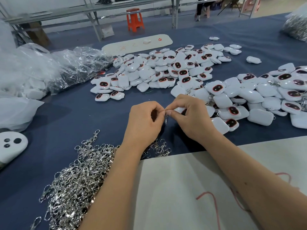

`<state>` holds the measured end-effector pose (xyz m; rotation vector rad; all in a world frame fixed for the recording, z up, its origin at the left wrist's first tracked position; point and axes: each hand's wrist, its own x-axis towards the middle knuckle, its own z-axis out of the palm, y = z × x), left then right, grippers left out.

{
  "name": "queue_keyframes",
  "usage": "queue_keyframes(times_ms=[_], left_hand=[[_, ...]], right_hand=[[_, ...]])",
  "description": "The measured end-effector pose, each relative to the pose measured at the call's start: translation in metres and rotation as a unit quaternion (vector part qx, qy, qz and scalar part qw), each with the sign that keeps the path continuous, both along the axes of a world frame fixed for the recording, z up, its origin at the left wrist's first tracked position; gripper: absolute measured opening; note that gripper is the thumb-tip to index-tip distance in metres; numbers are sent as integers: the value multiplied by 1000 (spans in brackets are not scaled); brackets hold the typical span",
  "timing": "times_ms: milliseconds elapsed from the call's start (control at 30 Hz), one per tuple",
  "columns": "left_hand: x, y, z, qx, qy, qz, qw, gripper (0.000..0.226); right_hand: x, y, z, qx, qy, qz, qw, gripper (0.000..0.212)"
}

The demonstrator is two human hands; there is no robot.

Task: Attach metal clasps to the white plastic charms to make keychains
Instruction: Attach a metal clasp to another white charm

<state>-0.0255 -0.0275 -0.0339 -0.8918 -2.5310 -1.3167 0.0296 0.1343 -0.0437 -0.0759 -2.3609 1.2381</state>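
Observation:
My left hand (144,123) and my right hand (191,117) meet above the blue cloth, fingers curled. Between their fingertips hangs a silver metal clasp (166,117), pinched at its top ring by both hands. A white plastic charm (180,110) sits partly hidden under my right hand's fingers, which hold it. A heap of loose metal clasps (79,176) lies at the lower left, under my left forearm. White charms with dark red-rimmed faces lie in a pile (159,72) at the centre back. Another pile (259,95) on the right has clasps showing among its charms.
Clear plastic bags (54,68) with more parts lie at the left. A white device with dark buttons (11,146) sits at the left edge. A white tray (137,44) lies behind the charms. A pale board (182,188) is under my forearms. An orange stool (134,19) stands beyond the table.

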Motion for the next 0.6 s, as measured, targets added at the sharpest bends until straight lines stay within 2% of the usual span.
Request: queue_keyframes(times_ms=[200, 433, 567, 600], left_hand=[[5, 4, 1, 20, 27, 18, 999, 14], [3, 1, 2, 13, 54, -8, 998, 10], [0, 1, 1, -6, 54, -19, 998, 14], [0, 1, 1, -9, 53, -23, 998, 14]], right_hand=[[0, -1, -1, 5, 0, -25, 1000, 3], [1, 2, 0, -65, -18, -3, 998, 8], [-2, 3, 4, -268, -55, 15, 962, 19], [-3, 5, 4, -280, -61, 15, 958, 19]])
